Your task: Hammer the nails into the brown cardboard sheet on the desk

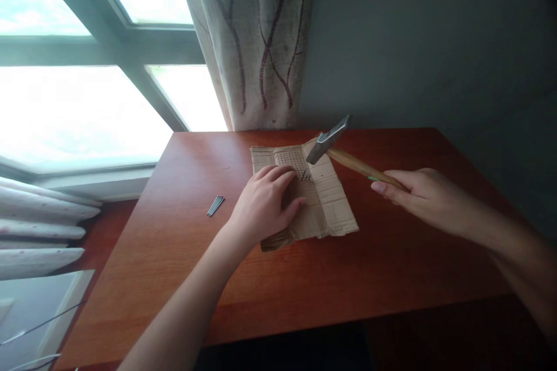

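A piece of brown cardboard (337,203) lies on the wooden table, with a patch of small dark holes (289,157) toward its far side. My left hand (267,200) rests on the cardboard, fingers slightly bent and thumb spread away; nothing shows in its grasp. Just beyond its index finger are a few short dark nails (304,175) at the edge of the holes. My right hand (413,188) is closed around the wooden handle of a hammer (354,161). The metal head is raised over the cardboard, apart from it. Left of my left hand lies a small bundle of nails (215,206).
The reddish-brown table (174,255) ends at a front edge close to me. A grey wall (391,40) and a patterned curtain (261,40) stand behind it. A bright window (73,110) is at the left, with cables (43,322) below.
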{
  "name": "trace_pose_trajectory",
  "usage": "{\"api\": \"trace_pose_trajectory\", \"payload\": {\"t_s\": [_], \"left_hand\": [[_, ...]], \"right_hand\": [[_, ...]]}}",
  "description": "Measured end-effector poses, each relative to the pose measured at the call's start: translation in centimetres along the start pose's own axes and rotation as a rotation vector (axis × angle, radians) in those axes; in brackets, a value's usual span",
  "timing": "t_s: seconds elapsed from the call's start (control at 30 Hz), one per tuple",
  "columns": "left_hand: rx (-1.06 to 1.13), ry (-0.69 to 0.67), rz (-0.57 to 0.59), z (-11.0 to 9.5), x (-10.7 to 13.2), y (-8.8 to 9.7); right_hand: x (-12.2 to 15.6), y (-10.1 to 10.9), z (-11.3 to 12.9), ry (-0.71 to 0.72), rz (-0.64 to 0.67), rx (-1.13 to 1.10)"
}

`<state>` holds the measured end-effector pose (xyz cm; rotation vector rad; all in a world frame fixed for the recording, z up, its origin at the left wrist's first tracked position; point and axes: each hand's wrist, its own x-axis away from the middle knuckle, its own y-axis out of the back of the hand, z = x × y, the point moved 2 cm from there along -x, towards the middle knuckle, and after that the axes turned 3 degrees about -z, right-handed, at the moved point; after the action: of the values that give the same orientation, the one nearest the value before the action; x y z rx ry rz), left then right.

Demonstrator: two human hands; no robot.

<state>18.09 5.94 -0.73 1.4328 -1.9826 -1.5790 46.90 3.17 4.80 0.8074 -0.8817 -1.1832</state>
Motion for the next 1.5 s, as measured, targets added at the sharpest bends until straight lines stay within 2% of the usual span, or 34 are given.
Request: {"api": "trace_pose_trajectory", "payload": {"t_s": [0.23, 0.57, 0.77, 0.93, 1.5], "left_hand": [[-0.035, 0.003, 0.026, 0.1, 0.9, -1.1], [-0.016, 0.026, 0.02, -0.1, 1.0, -1.1], [0.019, 0.034, 0.009, 0.0, 1.0, -1.1], [0.018, 0.037, 0.016, 0.0, 0.9, -1.1], [0.032, 0.035, 0.014, 0.0, 1.0, -1.1]], "right_hand": [[-0.2, -0.1, 0.2, 0.005, 0.052, 0.025], [-0.6, -0.5, 0.7, 0.022, 0.102, 0.009], [-0.6, -0.6, 0.7, 0.017, 0.066, -0.001], [-0.7, -0.8, 0.7, 0.014, 0.114, -0.001], [-0.8, -1.3, 0.5, 0.011, 0.082, -0.005]]}}
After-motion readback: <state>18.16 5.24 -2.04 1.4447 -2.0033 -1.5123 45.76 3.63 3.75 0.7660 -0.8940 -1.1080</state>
